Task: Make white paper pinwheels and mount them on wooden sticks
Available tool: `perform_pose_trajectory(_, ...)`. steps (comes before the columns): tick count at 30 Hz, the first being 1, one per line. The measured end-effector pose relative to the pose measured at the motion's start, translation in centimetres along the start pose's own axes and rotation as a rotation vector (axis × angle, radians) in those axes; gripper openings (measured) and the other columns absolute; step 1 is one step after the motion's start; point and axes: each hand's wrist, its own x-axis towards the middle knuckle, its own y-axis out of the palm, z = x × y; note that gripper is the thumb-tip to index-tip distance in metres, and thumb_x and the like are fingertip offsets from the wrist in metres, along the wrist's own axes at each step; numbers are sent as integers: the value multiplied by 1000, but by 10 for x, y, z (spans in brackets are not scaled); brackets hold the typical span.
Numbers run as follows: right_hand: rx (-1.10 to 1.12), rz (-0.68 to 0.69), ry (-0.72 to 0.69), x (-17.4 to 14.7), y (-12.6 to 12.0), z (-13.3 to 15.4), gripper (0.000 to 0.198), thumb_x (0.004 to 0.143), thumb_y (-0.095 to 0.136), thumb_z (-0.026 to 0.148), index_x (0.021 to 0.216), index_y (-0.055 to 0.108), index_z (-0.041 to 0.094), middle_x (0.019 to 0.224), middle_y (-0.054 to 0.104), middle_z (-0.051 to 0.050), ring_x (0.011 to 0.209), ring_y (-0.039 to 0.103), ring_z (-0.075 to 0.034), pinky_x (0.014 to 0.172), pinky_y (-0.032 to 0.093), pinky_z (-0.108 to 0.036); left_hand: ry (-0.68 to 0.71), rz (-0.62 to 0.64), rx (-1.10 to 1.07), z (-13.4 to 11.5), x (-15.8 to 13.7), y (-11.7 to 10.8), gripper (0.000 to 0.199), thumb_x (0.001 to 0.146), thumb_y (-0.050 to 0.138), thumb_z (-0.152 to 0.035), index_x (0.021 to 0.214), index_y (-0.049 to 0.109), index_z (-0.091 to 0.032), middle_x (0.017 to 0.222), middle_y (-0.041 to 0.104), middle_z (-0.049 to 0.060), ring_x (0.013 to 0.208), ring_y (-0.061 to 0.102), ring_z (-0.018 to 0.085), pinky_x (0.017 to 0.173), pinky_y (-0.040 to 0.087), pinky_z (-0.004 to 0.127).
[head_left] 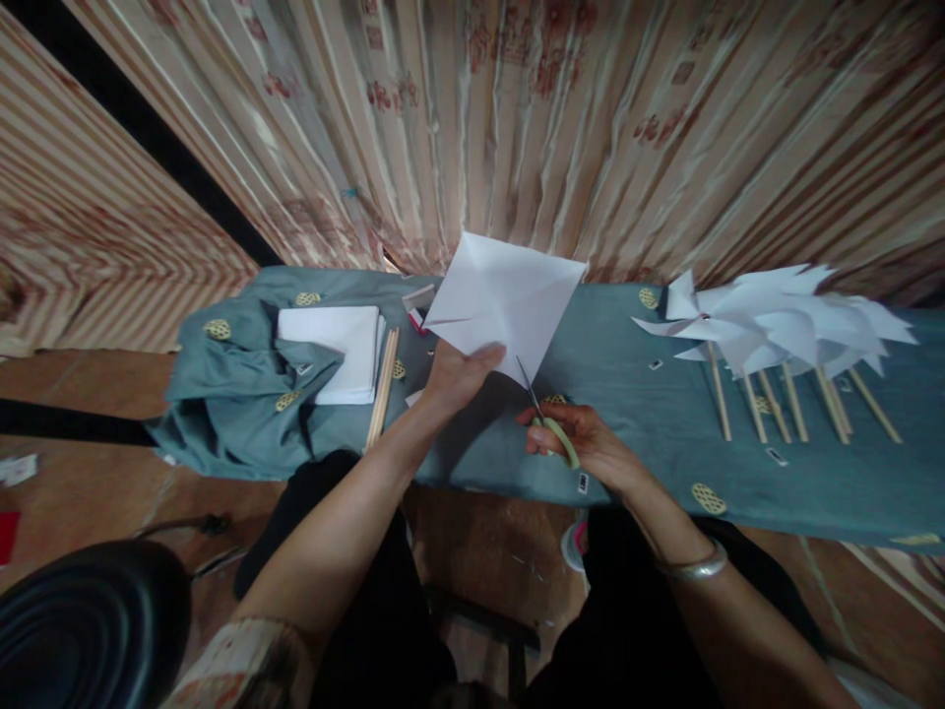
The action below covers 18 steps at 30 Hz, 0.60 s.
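Note:
My left hand (462, 374) grips a square white sheet of paper (506, 295) near its lower edge, thumb on top. The paper is held up above the table, creased along its diagonals, with a slit running in from its left corner. In my right hand (580, 443) is a pair of scissors (555, 438) with pale green handles, fingers in the loops. The blades lie at the sheet's bottom corner, pointing up toward its middle. How far the blades are apart I cannot tell.
A green cloth (627, 394) covers the narrow table. On the left lie a stack of white paper (336, 340) and several wooden sticks (384, 389); a small red-and-white box (418, 307) is behind. Several paper pinwheels (783, 320) lie on the right. A black round stool (89, 625) stands lower left.

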Motion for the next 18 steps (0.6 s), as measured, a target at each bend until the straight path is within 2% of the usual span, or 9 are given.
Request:
perform_pose_trajectory(7,47,-24,9,-1,4,5,45,55,85,56,75,70,19,58,63,3,52,58,-10,52,49,-23,11,4,3,-1,1,0,50,63,77,-14,111,65,-18,90,74,5,94,68,25,91,52,37)
perform_pose_trajectory(18,99,-63,34,2,3,-2,42,49,90,46,76,73,19,58,65,4,50,61,-10,49,53,-22,40,-2,21,4,4,-1,51,61,76,-14,111,64,-18,92,74,5,95,68,25,90,52,36)
